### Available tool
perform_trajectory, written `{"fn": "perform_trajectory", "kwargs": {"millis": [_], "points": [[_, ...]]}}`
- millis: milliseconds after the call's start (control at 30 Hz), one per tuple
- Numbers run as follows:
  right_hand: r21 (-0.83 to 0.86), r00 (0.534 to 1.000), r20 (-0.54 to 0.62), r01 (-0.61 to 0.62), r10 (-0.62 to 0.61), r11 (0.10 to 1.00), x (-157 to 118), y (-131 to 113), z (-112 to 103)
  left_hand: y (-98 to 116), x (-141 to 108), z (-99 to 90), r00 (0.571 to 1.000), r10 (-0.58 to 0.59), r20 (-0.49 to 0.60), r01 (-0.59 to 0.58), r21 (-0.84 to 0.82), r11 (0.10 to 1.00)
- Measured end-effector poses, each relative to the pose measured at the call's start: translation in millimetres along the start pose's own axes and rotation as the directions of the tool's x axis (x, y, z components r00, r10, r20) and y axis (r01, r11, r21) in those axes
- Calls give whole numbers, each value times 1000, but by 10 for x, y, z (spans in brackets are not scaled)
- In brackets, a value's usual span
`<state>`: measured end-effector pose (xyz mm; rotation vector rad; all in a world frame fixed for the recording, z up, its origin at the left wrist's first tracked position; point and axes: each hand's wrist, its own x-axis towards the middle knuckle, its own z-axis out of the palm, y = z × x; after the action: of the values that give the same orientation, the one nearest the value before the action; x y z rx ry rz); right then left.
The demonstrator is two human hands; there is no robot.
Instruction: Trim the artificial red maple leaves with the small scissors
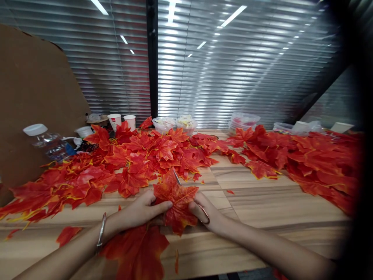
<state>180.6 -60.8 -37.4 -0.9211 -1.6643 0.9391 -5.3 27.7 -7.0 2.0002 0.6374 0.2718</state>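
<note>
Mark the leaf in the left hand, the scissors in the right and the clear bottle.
Leaf [178, 195], head view: the middle of its face.
Scissors [177, 177], head view: the visible blade.
Clear bottle [53, 145], head view: its transparent body.

leaf [178, 199]: veined, satiny | scissor blade [176, 177]: shiny metal | tabletop [259, 208]: smooth wood-grain | bottle [52, 144]: glossy plastic

- One left hand [153, 209], one right hand [208, 208]: two in play!
- One held leaf [177, 198], one pair of scissors [176, 177]!
- One left leaf heap [136, 151], one right leaf heap [314, 155], leaves beyond counting!
- One bracelet [101, 233], one bottle [51, 144]!
- Two upright paper cups [114, 121], side by side!
</note>
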Motion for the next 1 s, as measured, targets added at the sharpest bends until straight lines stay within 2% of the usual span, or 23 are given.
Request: {"fn": "perform_trajectory", "kwargs": {"millis": [167,333,533,600,733,867,1000], "points": [[29,997,-46,-66,67,997,1,-5,29,-13,29,-5,999,25,35,-26,42,999],[56,996,-78,-47,51,997,-19,-14,38,9,28,-8,992,78,102,-77,-7,997],[59,990,-129,-46,53,997,-26,87,12,33,10,-29,988,-44,148,49,-33,998],[32,984,-151,-89,93,996,-12,149,-17,6,24,-57,996,-34,87,38,-52,998],[30,979,-167,-110,114,993,27,233,-81,-63,76,-160,991,17,-135,-32,-110,993],[-4,980,-166,-111,108,994,50,206,-107,-108,132,-288,933,83,-351,-107,-48,993],[-58,981,-154,-125,114,991,54,156,-111,-173,178,-357,894,116,-433,-131,-3,991]]}}
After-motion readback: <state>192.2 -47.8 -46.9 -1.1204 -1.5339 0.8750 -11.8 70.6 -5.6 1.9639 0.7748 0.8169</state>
